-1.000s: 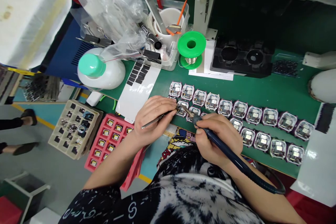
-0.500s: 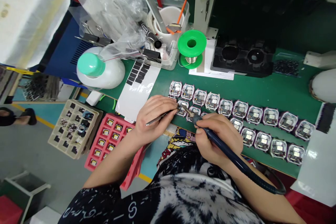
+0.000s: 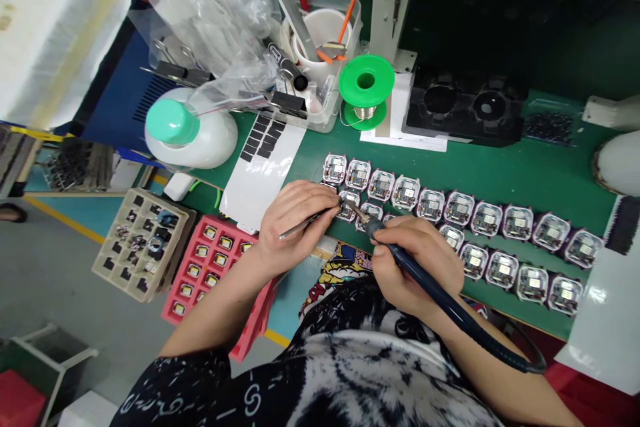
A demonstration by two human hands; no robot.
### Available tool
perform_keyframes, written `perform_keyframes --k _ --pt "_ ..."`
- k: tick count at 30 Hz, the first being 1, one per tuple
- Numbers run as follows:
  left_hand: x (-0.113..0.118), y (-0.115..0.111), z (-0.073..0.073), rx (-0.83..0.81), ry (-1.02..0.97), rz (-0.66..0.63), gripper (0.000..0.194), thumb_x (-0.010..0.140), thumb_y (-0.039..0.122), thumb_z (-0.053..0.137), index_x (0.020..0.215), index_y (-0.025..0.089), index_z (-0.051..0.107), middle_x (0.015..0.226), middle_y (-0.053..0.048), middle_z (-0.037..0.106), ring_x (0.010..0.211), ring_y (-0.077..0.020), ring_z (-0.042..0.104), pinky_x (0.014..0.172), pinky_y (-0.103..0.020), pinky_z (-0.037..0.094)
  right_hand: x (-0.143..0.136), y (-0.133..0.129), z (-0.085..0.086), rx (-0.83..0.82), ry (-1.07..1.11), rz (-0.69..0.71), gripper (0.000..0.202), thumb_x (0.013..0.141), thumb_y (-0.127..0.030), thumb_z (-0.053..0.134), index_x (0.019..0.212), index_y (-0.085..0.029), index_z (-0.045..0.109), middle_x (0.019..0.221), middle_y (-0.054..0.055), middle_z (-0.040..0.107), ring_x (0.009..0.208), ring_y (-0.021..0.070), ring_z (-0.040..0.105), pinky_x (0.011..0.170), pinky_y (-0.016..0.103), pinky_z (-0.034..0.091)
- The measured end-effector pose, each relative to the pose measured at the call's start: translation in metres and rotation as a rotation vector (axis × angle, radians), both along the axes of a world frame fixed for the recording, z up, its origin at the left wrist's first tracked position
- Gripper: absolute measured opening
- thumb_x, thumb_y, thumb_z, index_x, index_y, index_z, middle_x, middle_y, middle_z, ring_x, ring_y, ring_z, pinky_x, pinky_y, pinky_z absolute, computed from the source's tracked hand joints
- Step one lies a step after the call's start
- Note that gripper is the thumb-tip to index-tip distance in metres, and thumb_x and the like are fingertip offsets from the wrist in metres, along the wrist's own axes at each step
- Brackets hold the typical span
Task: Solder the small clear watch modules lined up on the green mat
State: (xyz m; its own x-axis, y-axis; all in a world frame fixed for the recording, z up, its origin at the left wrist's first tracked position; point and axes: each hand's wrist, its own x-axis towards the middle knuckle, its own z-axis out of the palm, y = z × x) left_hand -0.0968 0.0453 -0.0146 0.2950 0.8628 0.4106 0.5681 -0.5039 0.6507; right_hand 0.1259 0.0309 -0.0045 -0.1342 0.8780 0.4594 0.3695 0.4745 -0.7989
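Both forearms converge from below. The left hand (image 3: 300,221), back uppermost and fingers extended together against the thumb, grasps a pair of slim, grey metal tweezers (image 3: 296,228), whose rear end projects from the near side of the grip. The right hand (image 3: 419,260), curled in a pen-like hold, is closed around a dark blue, cylindrical soldering iron (image 3: 421,280); its metal tip points leftward, and its cable trails down along the forearm. Both tools meet at a translucent, rounded-square plastic case (image 3: 349,207) containing a circuit board, lying between the two grips; contact at the tips is too small to confirm.

Matching purple-edged, glossy cases (image 3: 518,221) form two rows beyond and to the right of the right-hand grip. Directly beyond the grips stands a smooth, bright green plastic spool (image 3: 367,79) wound with silvery wire. Beyond the left-hand grip lies a glossy white sheet (image 3: 263,180) bearing black rectangles; farther left is a rounded white bottle (image 3: 213,140) with a mint-green cap. Left of and below the left grip is a pink, square-celled tray (image 3: 205,267).

A black marker (image 3: 285,63) beyond the left grip carries white lettering, illegible here. A white "S" is readable on the black printed shirt (image 3: 260,387) below the grips.
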Motion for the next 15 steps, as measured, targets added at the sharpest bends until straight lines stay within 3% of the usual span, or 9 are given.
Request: perform_keyframes --k 15 --pt "-0.0016 0.0003 -0.0015 0.0 0.015 -0.018 0.026 0.091 0.008 0.071 0.114 0.021 0.067 0.11 -0.005 0.076 0.104 -0.0183 0.074 0.095 -0.04 0.061 -0.0006 0.001 -0.0014 0.006 0.012 0.018 0.019 0.087 -0.014 0.066 0.103 -0.022 0.068 0.087 0.001 0.071 0.081 0.0157 0.071 0.074 0.031 0.062"
